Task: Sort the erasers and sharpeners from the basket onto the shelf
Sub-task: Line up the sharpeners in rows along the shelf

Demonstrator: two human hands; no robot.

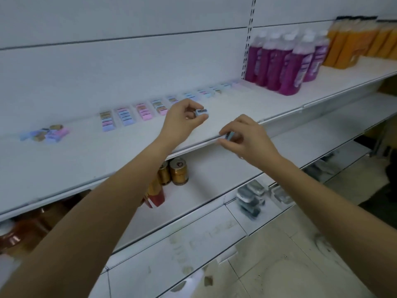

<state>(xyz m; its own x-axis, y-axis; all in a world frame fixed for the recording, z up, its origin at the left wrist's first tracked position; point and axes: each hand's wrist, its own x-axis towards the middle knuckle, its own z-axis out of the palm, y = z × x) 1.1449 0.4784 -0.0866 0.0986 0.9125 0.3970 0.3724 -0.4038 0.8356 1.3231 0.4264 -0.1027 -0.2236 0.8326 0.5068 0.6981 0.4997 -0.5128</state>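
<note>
1. GRIP
- L hand (182, 121): thumb and forefinger pinch a small blue-grey sharpener (201, 112). The other fingers are curled under. I read the sharpener's slotted face as turned toward the cam.
- R hand (247, 139): thumb and fingertips pinch a second small blue piece (229, 135). It is too blurred for me to tell eraser vs sharpener.

2. POSE
- L forearm runs from lower left of frame up to centre. The hand is over the white shelf (86, 164), with the sharpener held above the board at centre frame.
- R forearm enters from lower right. The hand sits at the shelf's front edge, just right of centre, back of hand up. The blue piece is level w/ the edge lip.
- The hands are near each other but apart.

3. SHELF CONTENTS
- Eraser packs (124, 117): a pastel row (pink, blue, purple) along the back of the shelf, running from left-centre to upper centre.
- Loose eraser pile (46, 133): left of frame on the same shelf, well apart from the row.
- Purple bottles (285, 61): grouped at upper right. Orange bottles (354, 46) stand beyond them at the far upper right.
- Gold cans (178, 172): on the lower shelf, just beside the L forearm in frame.
</note>
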